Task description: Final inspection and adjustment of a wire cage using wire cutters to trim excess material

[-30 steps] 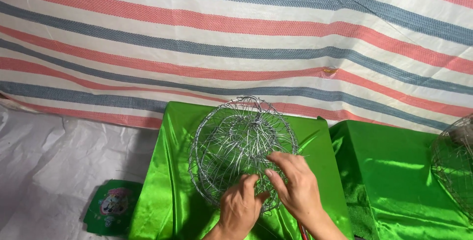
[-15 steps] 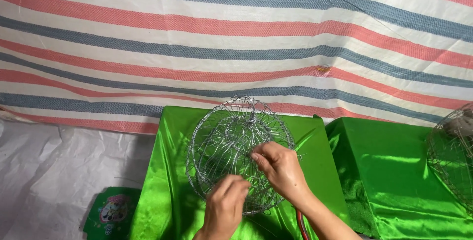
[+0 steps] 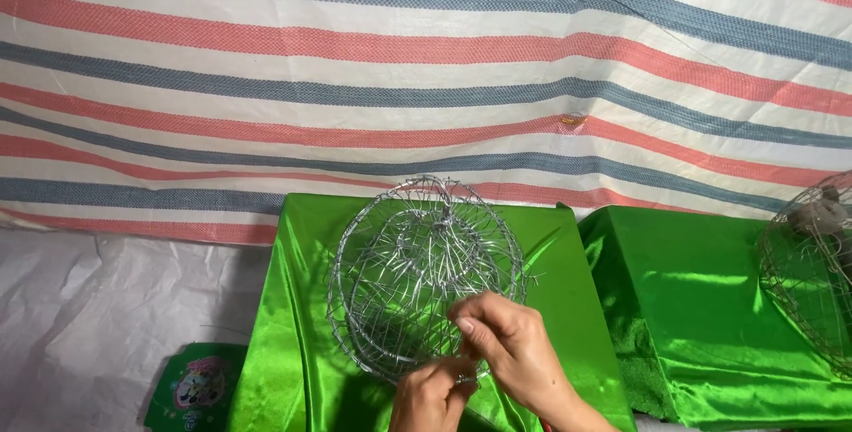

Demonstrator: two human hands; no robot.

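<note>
A round silver wire basket (image 3: 417,263) stands tilted on a stand draped in shiny green cloth (image 3: 293,343). My left hand (image 3: 428,398) is at the basket's lower rim, fingers pinched on a wire there. My right hand (image 3: 513,348) lies just above and to the right, its thumb and fingers closed on wires of the lower right part of the basket. Both wrists run off the bottom edge.
A second green-draped block (image 3: 719,308) stands to the right, with another wire basket (image 3: 812,263) on its right end. A striped red, blue and white tarp (image 3: 426,68) hangs behind. A small green printed packet (image 3: 193,388) lies on white sheeting at lower left.
My right hand has shifted a little up and right along the basket's lower wires. My left hand has dropped lower toward the rim. The basket has stayed in place.
</note>
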